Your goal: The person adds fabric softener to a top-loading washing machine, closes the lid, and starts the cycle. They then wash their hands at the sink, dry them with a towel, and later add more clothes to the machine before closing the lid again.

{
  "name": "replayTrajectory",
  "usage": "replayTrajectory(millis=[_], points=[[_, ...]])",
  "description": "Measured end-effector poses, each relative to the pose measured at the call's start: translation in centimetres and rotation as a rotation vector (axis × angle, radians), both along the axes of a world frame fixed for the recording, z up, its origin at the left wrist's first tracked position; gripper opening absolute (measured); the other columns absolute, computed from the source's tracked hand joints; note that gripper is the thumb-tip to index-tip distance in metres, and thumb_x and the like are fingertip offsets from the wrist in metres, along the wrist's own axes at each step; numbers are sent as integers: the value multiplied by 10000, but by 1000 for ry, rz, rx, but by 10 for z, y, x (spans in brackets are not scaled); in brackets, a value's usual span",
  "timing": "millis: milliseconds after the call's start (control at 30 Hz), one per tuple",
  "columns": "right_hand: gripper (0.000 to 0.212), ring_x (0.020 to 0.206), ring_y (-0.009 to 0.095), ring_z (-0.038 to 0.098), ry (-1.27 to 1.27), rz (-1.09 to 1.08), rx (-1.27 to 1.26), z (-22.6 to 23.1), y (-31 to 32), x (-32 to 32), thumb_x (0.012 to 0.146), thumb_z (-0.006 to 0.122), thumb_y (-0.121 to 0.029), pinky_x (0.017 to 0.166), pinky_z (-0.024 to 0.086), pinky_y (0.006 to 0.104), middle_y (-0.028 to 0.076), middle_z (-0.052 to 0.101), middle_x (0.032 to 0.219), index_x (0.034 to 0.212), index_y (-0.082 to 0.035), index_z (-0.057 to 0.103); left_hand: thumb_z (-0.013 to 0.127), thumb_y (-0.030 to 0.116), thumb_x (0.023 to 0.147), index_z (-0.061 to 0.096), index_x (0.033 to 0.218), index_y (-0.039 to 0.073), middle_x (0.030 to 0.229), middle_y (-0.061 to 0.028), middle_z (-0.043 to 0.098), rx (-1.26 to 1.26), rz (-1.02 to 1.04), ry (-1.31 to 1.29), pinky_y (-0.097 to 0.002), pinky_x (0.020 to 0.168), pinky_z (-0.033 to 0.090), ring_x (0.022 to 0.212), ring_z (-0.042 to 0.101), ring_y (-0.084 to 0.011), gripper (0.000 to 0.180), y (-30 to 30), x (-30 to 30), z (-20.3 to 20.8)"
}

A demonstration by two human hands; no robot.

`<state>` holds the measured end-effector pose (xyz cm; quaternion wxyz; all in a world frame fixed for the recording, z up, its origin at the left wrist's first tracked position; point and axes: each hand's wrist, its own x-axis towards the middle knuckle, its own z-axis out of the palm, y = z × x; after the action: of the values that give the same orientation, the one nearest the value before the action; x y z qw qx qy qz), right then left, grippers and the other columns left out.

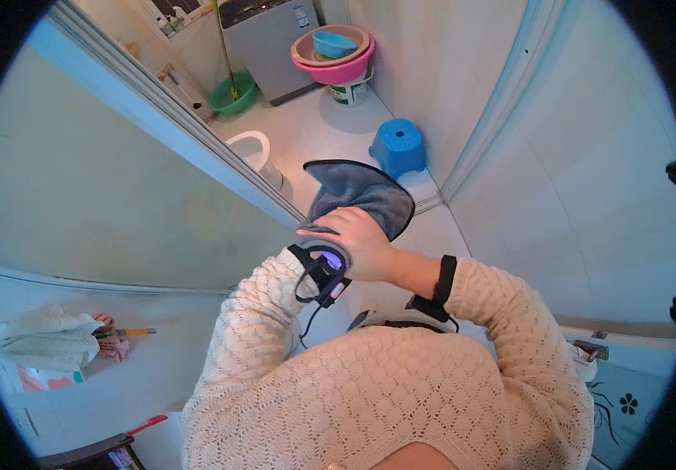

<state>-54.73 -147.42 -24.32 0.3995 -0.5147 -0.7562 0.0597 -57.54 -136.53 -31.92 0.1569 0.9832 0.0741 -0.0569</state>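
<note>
A grey towel-like cloth (361, 192) with black edging hangs in front of me, its far end fanned out. My right hand (360, 241) lies across its near part, fingers bent over it where it is bunched around my left wrist. My left hand is hidden beneath the cloth and my right hand, so its fingers do not show. Strapped on my left wrist is a small black device (330, 270) with a purple-lit round face and a cable. Around my right wrist runs a black band (445, 280).
A blue stool (399, 149) stands beyond the cloth by the right wall. Further back are stacked basins (342, 73) on a bucket, a grey washing machine (271, 51) and a green basin (232, 98). A frosted glass panel (118, 172) is on the left, cloths (48, 341) at lower left.
</note>
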Motion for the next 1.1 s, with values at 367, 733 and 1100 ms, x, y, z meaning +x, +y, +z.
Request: replayTrajectory(millis=[367,733,1100], points=[[595,1022,210,572,1203,-378,-548,-60,-40,114,920,507,-528,877,454,318,77,595,1153,1256,-37,516,556,52,912,568,1194,28,1142,-57,620,-491,142,-485,-333,897,481,1035,593,-189,284,0,-15,50],[421,951,217,596,1837,-456,-413,-26,14,95,916,578,-395,833,486,376,88,616,1067,1148,-44,544,448,119,968,462,1290,-6,1243,-165,536,-813,568,-574,-353,965,402,1128,512,-273,345,-65,23,-4],[769,1112,228,521,1428,-270,-552,-15,13,144,837,529,-658,971,396,392,89,537,1251,1239,-3,528,568,55,896,344,1420,73,1395,-130,428,-1142,382,-729,-371,1082,296,1285,411,-293,570,-42,-16,-1]])
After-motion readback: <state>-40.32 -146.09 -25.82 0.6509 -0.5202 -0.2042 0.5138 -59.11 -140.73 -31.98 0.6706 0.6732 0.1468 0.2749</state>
